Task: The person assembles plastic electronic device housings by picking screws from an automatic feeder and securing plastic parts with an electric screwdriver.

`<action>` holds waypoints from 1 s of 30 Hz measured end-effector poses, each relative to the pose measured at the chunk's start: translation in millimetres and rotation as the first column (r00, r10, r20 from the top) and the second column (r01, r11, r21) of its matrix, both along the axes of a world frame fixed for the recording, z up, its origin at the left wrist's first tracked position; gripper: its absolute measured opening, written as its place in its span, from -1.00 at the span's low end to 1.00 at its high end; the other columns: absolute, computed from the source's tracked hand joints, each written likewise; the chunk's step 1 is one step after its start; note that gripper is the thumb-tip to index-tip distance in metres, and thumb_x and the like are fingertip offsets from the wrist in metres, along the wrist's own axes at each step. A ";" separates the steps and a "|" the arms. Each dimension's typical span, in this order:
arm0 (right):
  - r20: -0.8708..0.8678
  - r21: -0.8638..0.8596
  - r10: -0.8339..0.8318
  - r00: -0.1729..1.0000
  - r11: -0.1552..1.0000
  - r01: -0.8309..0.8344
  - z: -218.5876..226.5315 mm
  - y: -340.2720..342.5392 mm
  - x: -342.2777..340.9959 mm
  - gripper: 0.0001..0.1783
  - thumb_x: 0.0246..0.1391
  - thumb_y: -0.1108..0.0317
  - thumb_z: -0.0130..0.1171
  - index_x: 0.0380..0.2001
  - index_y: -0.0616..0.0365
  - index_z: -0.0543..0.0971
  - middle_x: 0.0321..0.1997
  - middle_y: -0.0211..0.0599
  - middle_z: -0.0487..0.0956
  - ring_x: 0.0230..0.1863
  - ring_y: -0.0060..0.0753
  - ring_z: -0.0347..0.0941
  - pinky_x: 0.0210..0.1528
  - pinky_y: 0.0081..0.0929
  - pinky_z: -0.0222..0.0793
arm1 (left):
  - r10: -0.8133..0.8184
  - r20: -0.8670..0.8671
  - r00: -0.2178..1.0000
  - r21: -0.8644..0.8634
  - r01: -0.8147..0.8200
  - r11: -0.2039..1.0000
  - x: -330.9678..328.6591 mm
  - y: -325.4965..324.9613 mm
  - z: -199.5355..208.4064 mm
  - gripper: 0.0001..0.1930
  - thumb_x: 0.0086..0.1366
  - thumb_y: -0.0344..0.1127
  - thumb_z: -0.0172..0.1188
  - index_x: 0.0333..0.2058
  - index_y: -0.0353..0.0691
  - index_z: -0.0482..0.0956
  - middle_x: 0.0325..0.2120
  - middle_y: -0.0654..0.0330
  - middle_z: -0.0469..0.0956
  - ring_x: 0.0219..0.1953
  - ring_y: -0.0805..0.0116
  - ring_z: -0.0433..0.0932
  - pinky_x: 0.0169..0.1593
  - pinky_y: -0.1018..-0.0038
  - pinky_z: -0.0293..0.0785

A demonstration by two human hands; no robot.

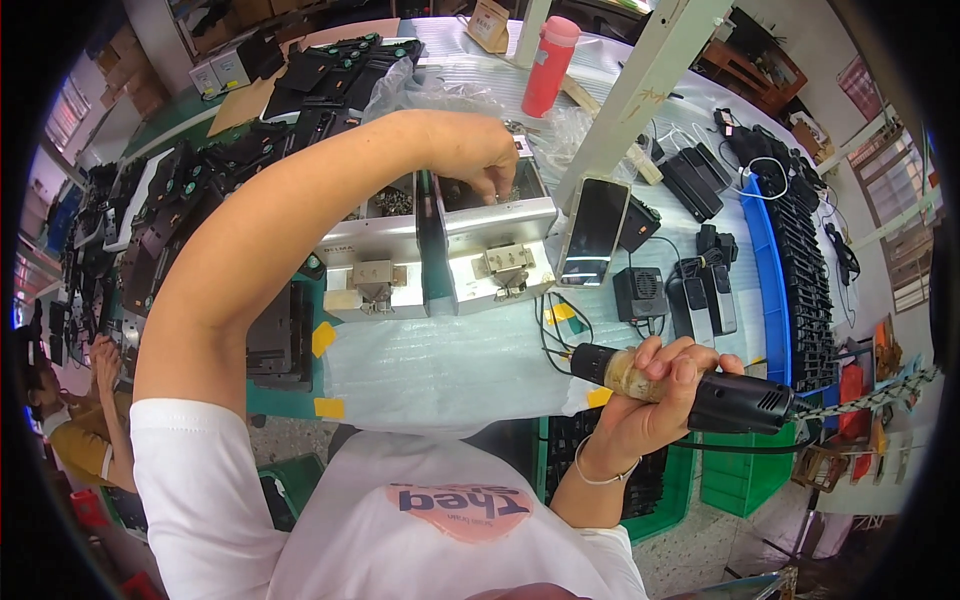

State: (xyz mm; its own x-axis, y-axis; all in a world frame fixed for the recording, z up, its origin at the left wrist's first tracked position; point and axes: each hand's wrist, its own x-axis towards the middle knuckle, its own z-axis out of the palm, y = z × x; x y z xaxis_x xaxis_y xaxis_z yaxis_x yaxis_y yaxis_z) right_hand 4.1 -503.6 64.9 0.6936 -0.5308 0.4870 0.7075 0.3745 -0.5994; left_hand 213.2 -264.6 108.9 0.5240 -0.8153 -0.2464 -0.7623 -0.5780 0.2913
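My right hand (660, 390) is wrapped round an electric screwdriver (745, 404) at the front right of the table. The tool lies level, its black nose to the left and its cord leaving on the right; tan tape covers part of the barrel. My left hand (475, 160) reaches across into the top tray of the right-hand silver screw feeder (500, 228). Its fingers are bent down and drawn together among small metal pieces; whatever they pinch is too small to make out. Beside it stands a second silver screw feeder (375, 245), its tray holding small screws.
A phone (594, 232) leans upright by a white post (640, 90). Black chargers (700, 300) and a blue bin (770, 290) of black parts lie right. Black plastic housings (230, 160) crowd the left. A pink bottle (552, 66) stands behind. Another person (85, 430) works far left.
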 end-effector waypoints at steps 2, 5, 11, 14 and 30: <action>-0.016 0.016 0.004 1.000 1.000 -0.004 0.3 0.5 -1.2 -0.51 0.03 0.57 0.16 0.00 0.02 0.27 -0.50 -0.42 0.35 -0.55 -0.56 0.28 -0.49 -0.50 0.31 | 0.057 -0.037 0.998 0.032 -0.055 0.998 -0.6 -4.1 3.6 -0.72 0.08 -0.30 0.33 -0.19 -0.12 0.67 -0.33 0.17 0.61 -0.23 0.17 0.58 -0.15 0.30 0.48; -0.012 0.019 0.040 0.999 0.999 -0.040 -0.7 3.4 -4.6 -0.50 0.02 0.57 0.18 0.00 0.00 0.27 -0.50 -0.42 0.36 -0.56 -0.55 0.27 -0.49 -0.49 0.31 | -0.012 -0.003 1.000 0.109 0.012 0.994 2.4 -8.6 7.5 -0.72 0.09 -0.30 0.33 -0.18 -0.13 0.67 -0.37 0.18 0.63 -0.27 0.19 0.60 -0.18 0.33 0.49; -0.021 0.000 0.064 0.998 0.998 -0.065 -5.3 6.3 -14.4 -0.51 0.01 0.58 0.17 -0.01 -0.02 0.29 -0.48 -0.41 0.37 -0.56 -0.53 0.27 -0.50 -0.46 0.30 | -0.032 -0.067 0.997 0.318 0.052 0.947 2.0 -29.8 25.2 -0.77 0.08 -0.30 0.34 -0.23 -0.11 0.68 -0.32 0.18 0.65 -0.21 0.24 0.60 -0.16 0.31 0.48; -0.017 -0.016 0.072 0.997 0.997 -0.073 -6.3 7.9 -16.2 -0.51 0.01 0.58 0.17 -0.01 -0.02 0.29 -0.47 -0.41 0.37 -0.55 -0.52 0.27 -0.51 -0.45 0.30 | -0.111 -0.079 0.991 0.290 0.129 0.948 7.6 -26.6 25.8 -0.79 0.05 -0.30 0.35 -0.28 -0.14 0.68 -0.38 0.17 0.65 -0.24 0.23 0.61 -0.22 0.30 0.48; 0.054 0.060 0.060 0.997 0.996 -0.063 3.4 21.6 -27.9 -0.53 0.06 0.58 0.14 0.02 0.01 0.29 -0.50 -0.42 0.36 -0.54 -0.56 0.28 -0.47 -0.49 0.33 | -0.220 0.555 0.802 0.107 0.194 0.975 -32.3 9.2 -12.3 -0.85 0.23 -0.36 0.01 -0.29 -0.31 0.45 -0.31 0.08 0.53 -0.15 0.08 0.56 -0.06 0.27 0.47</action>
State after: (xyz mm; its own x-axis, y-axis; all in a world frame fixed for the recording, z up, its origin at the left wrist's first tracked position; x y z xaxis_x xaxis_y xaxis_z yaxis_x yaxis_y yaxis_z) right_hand -23.8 -482.0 68.3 0.7001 -0.5181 0.4914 0.7119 0.4532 -0.5364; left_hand 180.9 -255.4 96.6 0.4016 -0.9158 0.0006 -0.8879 -0.3895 -0.2450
